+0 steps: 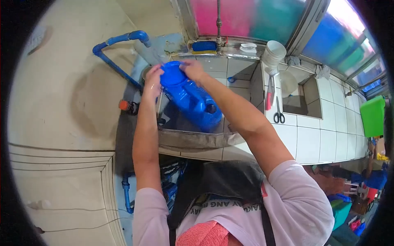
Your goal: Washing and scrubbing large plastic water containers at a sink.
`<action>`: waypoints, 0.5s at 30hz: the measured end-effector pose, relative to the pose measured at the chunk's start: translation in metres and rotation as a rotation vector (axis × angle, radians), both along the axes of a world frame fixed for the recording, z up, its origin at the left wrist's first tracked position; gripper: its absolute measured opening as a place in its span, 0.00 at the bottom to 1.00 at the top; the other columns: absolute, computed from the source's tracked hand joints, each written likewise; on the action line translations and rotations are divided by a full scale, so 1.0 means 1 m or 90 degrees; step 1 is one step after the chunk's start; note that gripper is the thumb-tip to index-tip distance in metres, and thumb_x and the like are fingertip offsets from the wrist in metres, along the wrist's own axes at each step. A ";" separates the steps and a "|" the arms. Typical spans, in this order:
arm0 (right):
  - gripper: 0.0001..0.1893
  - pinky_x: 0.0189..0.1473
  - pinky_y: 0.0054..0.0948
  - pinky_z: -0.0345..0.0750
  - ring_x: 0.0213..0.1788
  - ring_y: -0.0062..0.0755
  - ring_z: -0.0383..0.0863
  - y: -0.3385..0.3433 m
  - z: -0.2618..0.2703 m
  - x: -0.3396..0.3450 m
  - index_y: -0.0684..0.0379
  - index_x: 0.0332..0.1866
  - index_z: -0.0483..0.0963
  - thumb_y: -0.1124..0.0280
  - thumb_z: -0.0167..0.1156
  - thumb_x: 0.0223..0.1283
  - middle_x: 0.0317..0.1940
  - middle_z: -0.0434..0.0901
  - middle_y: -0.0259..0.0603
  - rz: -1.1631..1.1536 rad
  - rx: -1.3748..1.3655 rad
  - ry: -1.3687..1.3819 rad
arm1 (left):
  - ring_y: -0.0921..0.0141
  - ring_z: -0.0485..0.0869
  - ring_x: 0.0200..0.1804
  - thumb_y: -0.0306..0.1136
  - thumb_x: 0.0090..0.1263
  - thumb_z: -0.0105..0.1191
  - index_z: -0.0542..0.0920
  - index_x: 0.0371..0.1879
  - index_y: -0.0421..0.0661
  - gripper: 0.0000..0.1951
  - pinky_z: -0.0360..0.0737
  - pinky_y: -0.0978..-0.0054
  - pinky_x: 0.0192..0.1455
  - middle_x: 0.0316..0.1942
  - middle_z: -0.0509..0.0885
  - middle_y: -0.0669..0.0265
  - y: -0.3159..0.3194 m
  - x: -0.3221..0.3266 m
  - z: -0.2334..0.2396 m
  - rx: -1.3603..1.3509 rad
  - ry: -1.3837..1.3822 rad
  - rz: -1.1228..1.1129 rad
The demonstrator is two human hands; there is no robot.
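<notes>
A translucent blue plastic jug (197,107) with a black cap (211,108) lies tilted in the tiled sink (212,64). At its far end is a round blue plastic piece (173,74) with a raised rim; whether it is joined to the jug I cannot tell. My left hand (153,80) grips the left side of this rim. On the opposite side, my right hand (192,70) holds it with fingers over the edge. Water runs from the blue pipe spout (147,43) close to my left hand.
A bottle with an orange cap (124,105) stands left of the sink. On the tiled counter to the right are scissors (279,113), a red-handled knife (269,97), a brush (272,72) and a white bucket (275,53). A second basin (313,92) opens beyond them.
</notes>
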State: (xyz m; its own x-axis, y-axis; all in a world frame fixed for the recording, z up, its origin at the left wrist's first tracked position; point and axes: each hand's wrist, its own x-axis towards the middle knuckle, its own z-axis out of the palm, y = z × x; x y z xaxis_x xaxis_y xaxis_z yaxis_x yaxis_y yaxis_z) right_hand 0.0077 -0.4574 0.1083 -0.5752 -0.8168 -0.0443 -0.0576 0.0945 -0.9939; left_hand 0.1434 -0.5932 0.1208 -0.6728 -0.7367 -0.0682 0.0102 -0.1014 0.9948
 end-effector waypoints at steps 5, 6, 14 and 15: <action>0.21 0.49 0.38 0.79 0.45 0.41 0.84 -0.003 0.000 0.026 0.63 0.57 0.72 0.66 0.62 0.61 0.42 0.84 0.50 -0.190 -0.073 -0.109 | 0.68 0.83 0.46 0.35 0.70 0.53 0.79 0.54 0.42 0.17 0.78 0.70 0.52 0.44 0.86 0.60 0.003 -0.005 0.005 -0.380 -0.065 0.017; 0.21 0.49 0.38 0.79 0.45 0.41 0.84 0.000 0.005 0.037 0.63 0.57 0.72 0.66 0.62 0.61 0.42 0.84 0.50 -0.184 -0.075 -0.107 | 0.66 0.85 0.45 0.39 0.71 0.54 0.80 0.53 0.42 0.17 0.78 0.69 0.52 0.43 0.86 0.57 -0.003 -0.003 0.003 -0.514 -0.061 0.078; 0.19 0.45 0.50 0.78 0.44 0.60 0.80 0.094 0.015 -0.012 0.53 0.56 0.70 0.68 0.60 0.60 0.41 0.81 0.56 -0.248 -0.018 0.553 | 0.51 0.79 0.55 0.52 0.71 0.51 0.79 0.54 0.40 0.26 0.74 0.59 0.58 0.50 0.81 0.47 0.029 -0.017 0.035 -0.804 -0.438 -0.070; 0.21 0.45 0.50 0.77 0.46 0.60 0.80 0.113 0.027 -0.018 0.52 0.60 0.69 0.66 0.60 0.62 0.41 0.82 0.56 -0.256 0.030 0.528 | 0.50 0.77 0.59 0.55 0.71 0.49 0.78 0.58 0.41 0.29 0.73 0.56 0.61 0.54 0.79 0.46 0.019 -0.015 0.019 -0.838 -0.427 -0.110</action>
State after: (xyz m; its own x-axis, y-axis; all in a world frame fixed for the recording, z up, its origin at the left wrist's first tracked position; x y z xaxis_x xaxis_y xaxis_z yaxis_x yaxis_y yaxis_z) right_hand -0.0100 -0.3441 0.1358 -0.6774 -0.5566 0.4811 -0.7039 0.3002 -0.6438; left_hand 0.1289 -0.5738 0.1400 -0.8698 -0.4300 0.2421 -0.3934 0.9004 0.1857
